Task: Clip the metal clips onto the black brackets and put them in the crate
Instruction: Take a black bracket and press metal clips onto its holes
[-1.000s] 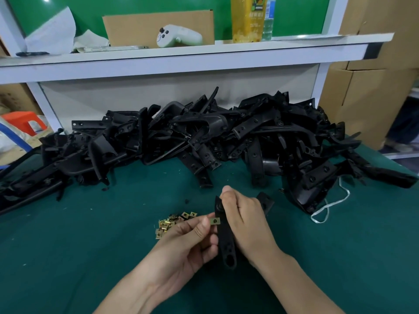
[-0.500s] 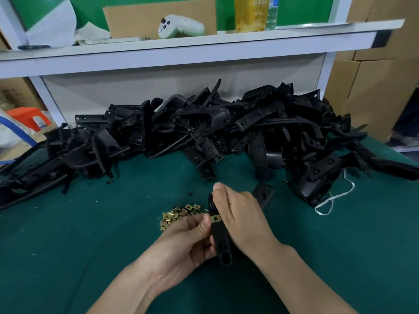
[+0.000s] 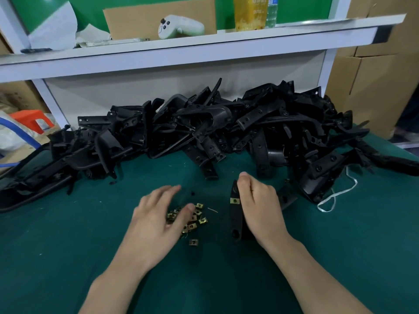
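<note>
My right hand (image 3: pixel 258 205) grips a long black bracket (image 3: pixel 235 219) held upright over the green table, with a brass metal clip (image 3: pixel 235 201) sitting on its edge. To the left, my left hand (image 3: pixel 158 214) hovers with spread fingers over a small heap of loose brass clips (image 3: pixel 195 219), its thumb touching them. One single clip (image 3: pixel 193 242) lies just nearer to me. A big pile of black brackets (image 3: pixel 204 132) runs across the back of the table. No crate is in view.
The green felt table (image 3: pixel 68 257) extends left and toward me. A white shelf (image 3: pixel 181 48) above the pile carries cardboard, a white controller (image 3: pixel 181 27) and a yellow bottle. Cardboard boxes (image 3: pixel 381 64) stand at right; a white cord (image 3: pixel 335 196) lies by the pile.
My left hand let go of the clip, which now sits on the bracket, and moved left down onto the heap of loose clips. My right hand still holds the bracket.
</note>
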### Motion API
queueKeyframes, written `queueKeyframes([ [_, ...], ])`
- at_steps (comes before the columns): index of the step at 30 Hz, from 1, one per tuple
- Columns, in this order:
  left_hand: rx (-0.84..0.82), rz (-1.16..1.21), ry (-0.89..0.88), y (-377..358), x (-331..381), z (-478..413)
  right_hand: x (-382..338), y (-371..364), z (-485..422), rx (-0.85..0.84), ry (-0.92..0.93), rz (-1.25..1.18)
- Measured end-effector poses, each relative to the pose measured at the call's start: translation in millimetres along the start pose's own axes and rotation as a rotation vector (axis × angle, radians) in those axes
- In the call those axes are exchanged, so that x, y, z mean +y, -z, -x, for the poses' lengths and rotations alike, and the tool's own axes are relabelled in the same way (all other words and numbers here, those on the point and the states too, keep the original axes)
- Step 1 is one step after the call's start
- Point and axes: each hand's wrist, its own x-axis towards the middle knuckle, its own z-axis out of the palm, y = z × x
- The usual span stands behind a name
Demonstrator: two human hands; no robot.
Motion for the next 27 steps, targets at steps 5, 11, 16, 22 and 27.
queueKeyframes([
  [5,-0.057,-0.216,-0.060,-23.9,16.8,0.1,0.2,-2.5,-0.3,-0.033,-0.020,-0.020],
  [11,0.040,-0.154,-0.126,-26.1,21.2,-0.8,-2.8,-1.5,-0.7,-0.038,-0.017,-0.048],
  [16,0.141,-0.177,-0.167,-23.2,23.5,-0.2,-3.2,-0.5,-0.4,-0.049,-0.027,-0.069],
  [22,0.168,0.881,0.314,-9.0,37.9,-7.2,-3.8,0.7,0.1,-0.068,-0.035,-0.103],
  [27,0.044,1.313,0.474,-6.7,43.1,-9.2,-2.3,0.5,0.5,-0.087,-0.049,-0.104],
])
